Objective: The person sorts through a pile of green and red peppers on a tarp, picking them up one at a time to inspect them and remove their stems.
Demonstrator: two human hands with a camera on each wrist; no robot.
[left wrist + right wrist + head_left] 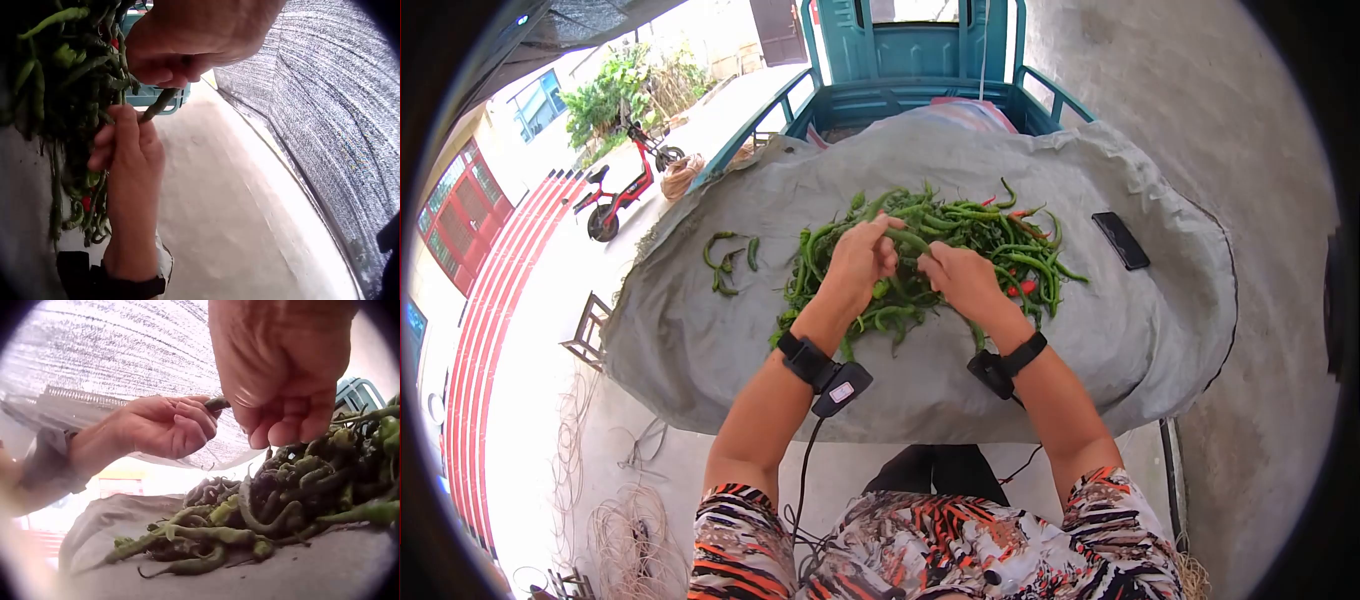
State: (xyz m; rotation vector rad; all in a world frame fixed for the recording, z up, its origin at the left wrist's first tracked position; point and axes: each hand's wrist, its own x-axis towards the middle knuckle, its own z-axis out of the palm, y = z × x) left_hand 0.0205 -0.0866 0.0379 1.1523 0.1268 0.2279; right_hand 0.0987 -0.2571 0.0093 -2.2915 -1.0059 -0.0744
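Both hands are above a heap of green peppers [890, 318] on a grey cloth. The left hand [862, 262] grips one end of a green pepper [908, 239]; its curled fingers show in the right wrist view, around the pepper's end [217, 404]. At the other end, the right hand [962, 280] pinches the same pepper between thumb and fingers. In the left wrist view the pepper [160, 104] spans the short gap between the left hand [200, 37] and the right hand [134, 162]. A few red peppers [1028, 287] lie in the heap's right side.
A black phone [1121, 241] lies on the grey cloth [730, 350] at the right. Several green peppers [722, 262] lie apart at the left. Behind the cloth stands a teal cart frame [917, 60]; a red scooter [632, 187] is at the far left.
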